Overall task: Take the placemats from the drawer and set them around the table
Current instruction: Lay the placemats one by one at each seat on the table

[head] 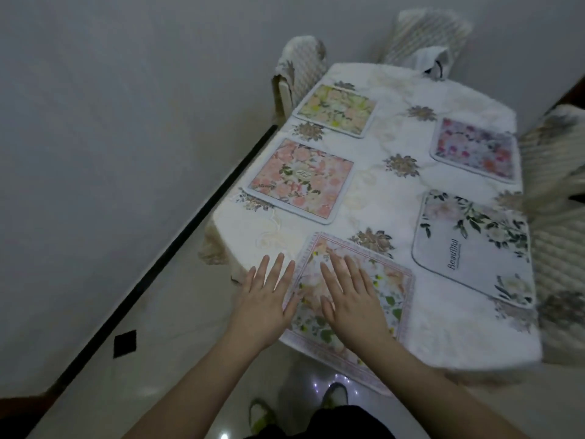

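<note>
Several floral placemats lie on the table (395,144), which wears a white flowered cloth. Nearest me is a pink-bordered placemat (383,289) at the table's near end, its front edge hanging over the rim. My right hand (348,296) lies flat on it with straight fingers. My left hand (264,299) is flat too, fingers spread, at the mat's left edge. A peach placemat (300,180) and a yellow-green placemat (337,109) sit along the left side. A purple placemat (476,148) and a white "Beautiful" placemat (471,248) sit along the right.
Chairs with quilted covers stand around the table: one at the far left corner (300,68), one at the far end (427,33), others on the right (557,248). A wall with a black skirting line (177,242) runs close along the left. My feet (297,410) stand on glossy tile.
</note>
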Demonstrator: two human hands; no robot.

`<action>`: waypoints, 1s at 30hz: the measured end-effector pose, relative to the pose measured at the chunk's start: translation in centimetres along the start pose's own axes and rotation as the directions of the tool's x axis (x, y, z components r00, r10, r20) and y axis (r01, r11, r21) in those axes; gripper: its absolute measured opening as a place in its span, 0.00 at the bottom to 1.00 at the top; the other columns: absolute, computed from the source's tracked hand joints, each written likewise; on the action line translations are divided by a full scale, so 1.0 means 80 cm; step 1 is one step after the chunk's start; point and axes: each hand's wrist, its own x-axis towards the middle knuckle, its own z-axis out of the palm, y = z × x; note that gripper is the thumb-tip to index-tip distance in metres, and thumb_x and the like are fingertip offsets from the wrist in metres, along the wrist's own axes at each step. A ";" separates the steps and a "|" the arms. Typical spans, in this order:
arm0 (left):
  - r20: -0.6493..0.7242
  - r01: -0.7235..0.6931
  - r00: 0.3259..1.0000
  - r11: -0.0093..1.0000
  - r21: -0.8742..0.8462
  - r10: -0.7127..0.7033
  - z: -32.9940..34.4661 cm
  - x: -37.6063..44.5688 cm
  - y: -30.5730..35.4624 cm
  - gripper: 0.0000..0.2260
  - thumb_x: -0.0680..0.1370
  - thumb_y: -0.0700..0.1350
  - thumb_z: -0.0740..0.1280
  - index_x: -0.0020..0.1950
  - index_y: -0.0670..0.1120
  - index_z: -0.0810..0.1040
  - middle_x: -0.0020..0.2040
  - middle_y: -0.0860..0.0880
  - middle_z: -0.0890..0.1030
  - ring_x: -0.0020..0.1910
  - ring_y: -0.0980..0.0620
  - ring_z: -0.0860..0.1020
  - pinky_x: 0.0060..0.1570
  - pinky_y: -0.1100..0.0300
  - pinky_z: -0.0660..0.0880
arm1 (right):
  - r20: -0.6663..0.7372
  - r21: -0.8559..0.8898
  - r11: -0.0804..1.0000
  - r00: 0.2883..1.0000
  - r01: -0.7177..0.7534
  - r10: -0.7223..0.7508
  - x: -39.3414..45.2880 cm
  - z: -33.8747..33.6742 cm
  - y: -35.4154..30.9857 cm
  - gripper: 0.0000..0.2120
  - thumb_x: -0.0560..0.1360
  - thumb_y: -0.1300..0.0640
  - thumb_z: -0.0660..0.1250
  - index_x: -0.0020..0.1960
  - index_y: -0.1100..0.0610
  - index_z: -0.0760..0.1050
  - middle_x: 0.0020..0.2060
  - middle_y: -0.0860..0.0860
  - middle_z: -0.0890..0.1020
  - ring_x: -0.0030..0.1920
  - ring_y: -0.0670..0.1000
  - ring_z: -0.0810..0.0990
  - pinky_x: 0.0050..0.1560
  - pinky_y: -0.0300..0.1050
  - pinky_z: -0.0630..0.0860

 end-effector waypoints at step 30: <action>0.202 -0.236 0.956 0.968 0.091 0.214 0.153 0.089 0.018 0.26 0.84 0.58 0.42 0.81 0.51 0.51 0.81 0.45 0.51 0.79 0.44 0.49 0.73 0.46 0.47 | 0.288 0.172 0.890 0.886 -0.422 0.364 -0.091 0.135 0.105 0.30 0.81 0.37 0.47 0.79 0.50 0.56 0.78 0.52 0.57 0.77 0.55 0.54 0.72 0.55 0.52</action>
